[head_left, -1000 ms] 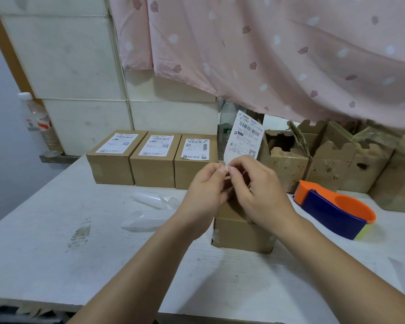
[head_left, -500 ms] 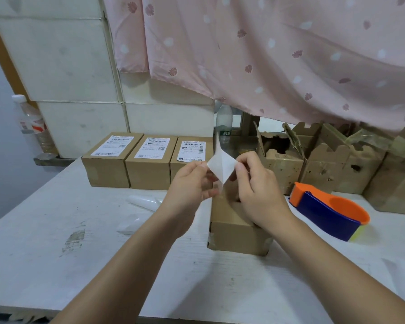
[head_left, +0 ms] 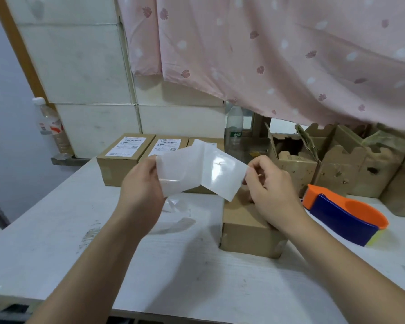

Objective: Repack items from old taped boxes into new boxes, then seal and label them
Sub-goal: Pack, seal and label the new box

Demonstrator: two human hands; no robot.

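A label sheet [head_left: 197, 169] is pinched at its left edge by the left grip [head_left: 145, 183] and at its right edge by the right grip [head_left: 269, 183]. A brown box [head_left: 246, 228] lies just below the right grip. The sheet is judged light, limp and sticky-backed, so only its edges should be taken.

2 hands [head_left: 140, 190] [head_left: 271, 190], 1 sheet [head_left: 197, 169], 2 bottles [head_left: 49, 127] [head_left: 234, 132], 1 tape dispenser [head_left: 344, 216], 2 labelled boxes [head_left: 124, 160] [head_left: 168, 146].

My left hand [head_left: 142, 188] and right hand [head_left: 270, 185] pinch opposite ends of a white label sheet [head_left: 197, 171] above the plain box [head_left: 246, 228]; tape dispenser [head_left: 344, 216] sits near, on my right.
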